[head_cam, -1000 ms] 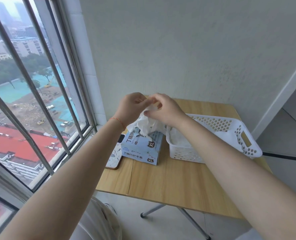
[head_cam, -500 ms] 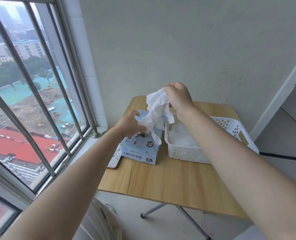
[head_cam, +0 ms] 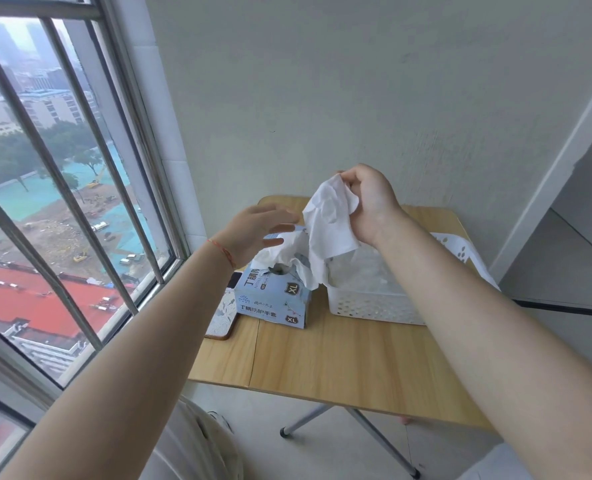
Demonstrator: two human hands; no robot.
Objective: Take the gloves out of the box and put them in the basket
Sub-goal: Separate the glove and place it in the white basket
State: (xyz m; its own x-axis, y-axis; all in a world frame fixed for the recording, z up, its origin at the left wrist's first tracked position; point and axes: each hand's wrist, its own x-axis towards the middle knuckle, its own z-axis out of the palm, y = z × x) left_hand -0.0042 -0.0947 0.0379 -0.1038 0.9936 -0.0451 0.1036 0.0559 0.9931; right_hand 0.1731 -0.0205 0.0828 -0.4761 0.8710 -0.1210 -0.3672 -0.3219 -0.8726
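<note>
White, thin and crumpled, the glove point(head_cam: 325, 223) hangs from your right hand point(head_cam: 370, 202), whose fingers are curled round its upper edge; the loose lower end drops down to the near left corner of the basket point(head_cam: 374, 306), over the gap between basket and box. Your right hand is raised above the basket's left end. Your left hand point(head_cam: 253, 233) hovers over the box point(head_cam: 273, 299) with fingers straight and spread a little, holding nothing; whether the fingertips brush the hanging glove you cannot tell, as that part is blurred.

The box is pale blue card, marked XL on the top and the front, and stands on the wooden bench point(head_cam: 322, 358) just left of the basket. More white gloves point(head_cam: 280, 251) bulge up out of its top opening, under your left hand. The basket is white plastic with a perforated wall and stands just beside the box; pale glove material lies inside it, partly hidden by your right forearm.

A phone point(head_cam: 221, 313) in a patterned case lies flat on the bench against the left side of the box. A thin red cord point(head_cam: 223, 252) circles your left wrist. To the left is a barred window point(head_cam: 62, 188)
</note>
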